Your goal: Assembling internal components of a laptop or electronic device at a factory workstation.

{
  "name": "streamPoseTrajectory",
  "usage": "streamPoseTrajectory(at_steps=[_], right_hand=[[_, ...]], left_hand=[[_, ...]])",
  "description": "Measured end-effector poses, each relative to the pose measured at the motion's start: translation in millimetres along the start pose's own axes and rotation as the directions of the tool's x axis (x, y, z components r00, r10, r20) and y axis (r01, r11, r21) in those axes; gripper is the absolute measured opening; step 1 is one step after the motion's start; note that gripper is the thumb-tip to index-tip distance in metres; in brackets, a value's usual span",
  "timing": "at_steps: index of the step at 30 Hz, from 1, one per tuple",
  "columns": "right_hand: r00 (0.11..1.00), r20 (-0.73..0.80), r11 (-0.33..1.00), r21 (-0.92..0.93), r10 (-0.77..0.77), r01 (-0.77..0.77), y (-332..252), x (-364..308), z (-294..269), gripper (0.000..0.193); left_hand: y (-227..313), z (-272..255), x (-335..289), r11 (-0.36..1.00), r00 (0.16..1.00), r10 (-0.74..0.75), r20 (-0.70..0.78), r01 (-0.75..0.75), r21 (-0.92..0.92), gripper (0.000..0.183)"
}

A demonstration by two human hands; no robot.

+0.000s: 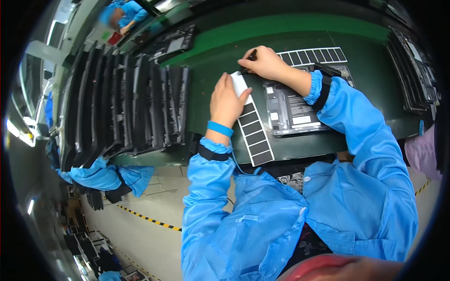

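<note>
A white strip [255,136] with a row of black rectangular stickers lies at a slant on the green bench. My left hand [225,102] rests on its upper part, fingers stretched flat and thumb spread across it. Just beyond the strip's bare white top end, my right hand [267,63] pinches a slim black tool [253,55]; its tip is too small to make out. Under my right forearm sits an opened laptop-like device [295,110] with its inner parts showing. A second sticker strip [311,56] lies behind it.
Many dark laptop-like casings [126,103] stand upright in a row at the left. Another stack [410,70] leans at the right edge. One more opened casing [176,44] lies at the back left. A person in blue [131,14] works beyond it. A blue band and cord hang from my left wrist.
</note>
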State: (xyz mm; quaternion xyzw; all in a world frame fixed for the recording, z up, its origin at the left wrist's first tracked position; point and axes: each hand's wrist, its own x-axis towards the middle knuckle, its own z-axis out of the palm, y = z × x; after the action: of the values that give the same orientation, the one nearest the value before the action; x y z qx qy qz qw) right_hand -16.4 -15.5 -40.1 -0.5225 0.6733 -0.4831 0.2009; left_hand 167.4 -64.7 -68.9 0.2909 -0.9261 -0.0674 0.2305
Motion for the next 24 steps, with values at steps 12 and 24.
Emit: streamPoseTrajectory(at_steps=[12,24], right_hand=[[0.999,0.006,0.993,-0.11,-0.034,0.034,-3.2,-7.3,-3.0,0.03],[0.997,0.06,0.999,0.024,0.044,-0.046,-7.7,-16.0,-2.4,0.03]], left_hand=[[5.5,-2.5,-3.4,0.997,0.998,-0.053,0.037,0.055,-0.05,0.065],[18.9,-31.7,-58.5,0.989,0.979,-0.116,0.167,0.099,0.107,0.056]])
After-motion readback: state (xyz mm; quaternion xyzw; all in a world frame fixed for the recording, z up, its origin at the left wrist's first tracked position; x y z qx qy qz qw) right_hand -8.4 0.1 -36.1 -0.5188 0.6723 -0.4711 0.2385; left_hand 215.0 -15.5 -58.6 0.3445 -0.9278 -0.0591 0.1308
